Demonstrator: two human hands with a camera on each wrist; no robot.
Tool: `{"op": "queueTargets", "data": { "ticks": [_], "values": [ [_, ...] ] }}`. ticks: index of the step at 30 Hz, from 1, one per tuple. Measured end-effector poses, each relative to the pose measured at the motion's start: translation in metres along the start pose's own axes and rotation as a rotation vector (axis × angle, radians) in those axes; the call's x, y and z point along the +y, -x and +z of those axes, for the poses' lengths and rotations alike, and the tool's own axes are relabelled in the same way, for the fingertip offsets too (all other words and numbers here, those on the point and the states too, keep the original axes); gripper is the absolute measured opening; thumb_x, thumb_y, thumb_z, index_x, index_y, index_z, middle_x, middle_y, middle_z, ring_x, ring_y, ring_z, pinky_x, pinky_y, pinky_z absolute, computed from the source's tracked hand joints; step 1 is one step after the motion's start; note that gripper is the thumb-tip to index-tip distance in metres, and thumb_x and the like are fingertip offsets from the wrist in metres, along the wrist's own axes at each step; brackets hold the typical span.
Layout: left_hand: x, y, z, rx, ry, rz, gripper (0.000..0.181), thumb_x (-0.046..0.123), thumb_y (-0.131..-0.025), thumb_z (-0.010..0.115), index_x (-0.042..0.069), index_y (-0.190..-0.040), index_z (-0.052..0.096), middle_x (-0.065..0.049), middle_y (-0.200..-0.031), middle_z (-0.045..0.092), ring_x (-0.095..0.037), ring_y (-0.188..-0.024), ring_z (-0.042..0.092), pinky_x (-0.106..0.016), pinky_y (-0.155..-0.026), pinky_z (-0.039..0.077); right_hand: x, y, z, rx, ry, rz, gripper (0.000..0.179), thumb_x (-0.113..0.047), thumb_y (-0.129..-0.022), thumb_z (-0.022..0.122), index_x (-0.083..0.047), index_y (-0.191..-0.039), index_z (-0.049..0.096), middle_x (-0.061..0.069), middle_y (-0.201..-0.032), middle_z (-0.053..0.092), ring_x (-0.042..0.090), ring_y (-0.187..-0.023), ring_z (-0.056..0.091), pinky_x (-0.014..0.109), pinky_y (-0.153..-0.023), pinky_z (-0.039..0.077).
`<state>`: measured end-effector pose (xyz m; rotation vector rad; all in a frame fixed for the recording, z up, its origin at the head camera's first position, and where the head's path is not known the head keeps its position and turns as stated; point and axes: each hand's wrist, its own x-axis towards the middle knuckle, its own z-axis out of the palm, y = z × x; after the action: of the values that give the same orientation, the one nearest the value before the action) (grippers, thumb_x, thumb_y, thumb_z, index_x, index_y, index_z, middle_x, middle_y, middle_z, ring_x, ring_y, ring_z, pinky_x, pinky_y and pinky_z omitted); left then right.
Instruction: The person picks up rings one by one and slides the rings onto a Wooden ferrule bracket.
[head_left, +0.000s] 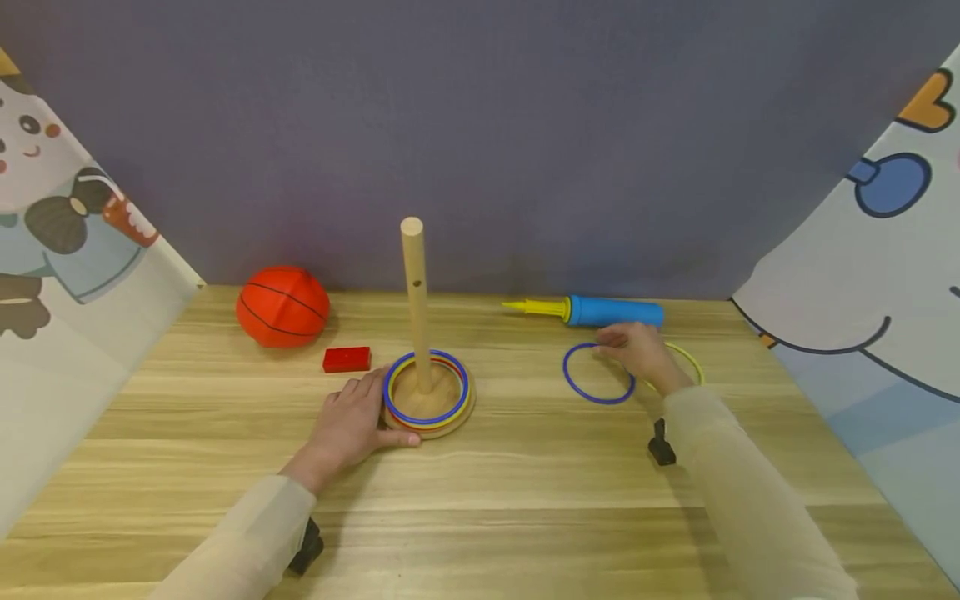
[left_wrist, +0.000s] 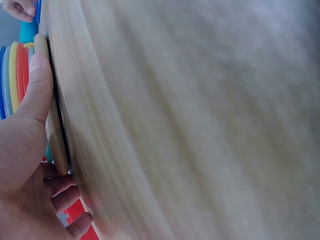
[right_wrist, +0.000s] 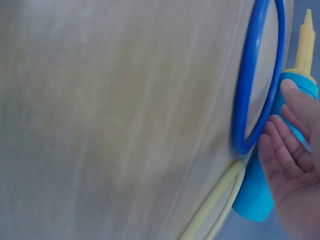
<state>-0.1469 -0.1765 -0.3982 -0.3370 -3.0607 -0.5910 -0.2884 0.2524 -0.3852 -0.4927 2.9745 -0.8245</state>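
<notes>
A ring-toss stand has an upright wooden post [head_left: 417,308] on a round wooden base [head_left: 422,402]. Several coloured rings [left_wrist: 14,75] are stacked around the post, a blue ring [head_left: 466,387] uppermost. My left hand [head_left: 348,425] grips the base's left side, thumb along the front edge, fingers around the far side. To the right, my right hand [head_left: 641,354] hovers at the edge of a loose blue ring [head_left: 603,402], fingers extended and holding nothing. A yellow ring [head_left: 701,371] lies on the table, partly hidden by that hand.
A blue and yellow hand pump [head_left: 618,312] lies behind the right hand, near the grey back wall [head_left: 480,150]. At the left are a red ball [head_left: 282,307] with black lines and a red block [head_left: 347,359]. Cartoon-printed panels [head_left: 870,275] border the wooden table [head_left: 480,533].
</notes>
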Motion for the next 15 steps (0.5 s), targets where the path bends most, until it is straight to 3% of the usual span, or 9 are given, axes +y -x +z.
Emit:
{"op": "queueTargets", "data": {
  "ticks": [6,15],
  "values": [
    [0.0017,0.0001,-0.0004,-0.007,0.003,-0.003,0.114,0.061,-0.075,0.082,-0.003,-0.155,0.033,-0.024,-0.153,0.043,-0.045,-0.135,0.042,-0.066,-0.104,0.037,0.0014,0.0010,0.0055,-0.003,0.026,-0.014,0.031,-0.014,-0.094,0.074,0.008,-0.116,0.071,0.023,-0.106,0.073,0.039,-0.097,0.070,0.050,-0.086,0.056],
    [0.0011,0.0002,-0.0009,0.004,-0.002,0.003,0.113,0.059,-0.074,0.083,-0.003,-0.155,0.034,-0.025,-0.152,0.044,-0.046,-0.134,0.043,-0.066,-0.102,0.037,-0.0014,0.0050,0.0091,0.024,0.038,-0.039,0.014,-0.011,-0.092,0.075,0.001,-0.099,0.077,0.012,-0.088,0.075,0.033,-0.086,0.069,0.048,-0.079,0.055]
  ]
}}
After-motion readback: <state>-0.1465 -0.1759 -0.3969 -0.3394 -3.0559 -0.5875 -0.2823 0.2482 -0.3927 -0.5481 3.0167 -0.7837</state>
